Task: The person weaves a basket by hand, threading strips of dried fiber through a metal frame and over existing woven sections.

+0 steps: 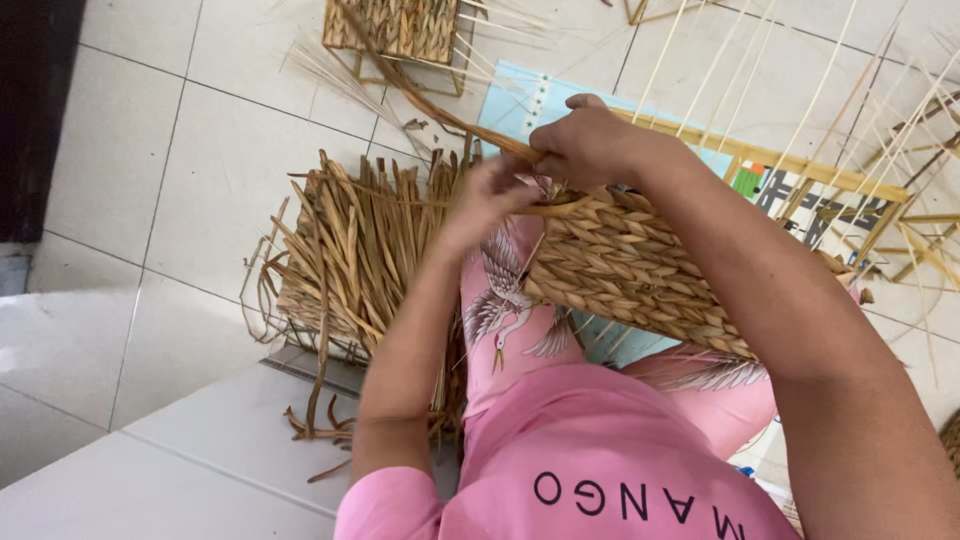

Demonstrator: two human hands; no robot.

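Note:
A half-woven basket [640, 270] of tan braided fibre rests on my lap, on a wooden frame [800, 170] with thin upright sticks. My right hand [585, 140] grips a long tan fibre strand [420, 95] at the basket's top left corner. My left hand [490, 200], slightly blurred, pinches the weave just below that corner. Both hands nearly touch. My legs wear pink trousers with a white bird print [505, 300].
A pile of loose dried fibre strips [350, 250] lies on the white tiled floor to my left. Another woven basket on a frame [395, 28] stands at the top. A light blue printed sheet [520, 100] lies under the work. More stick frames stand at right.

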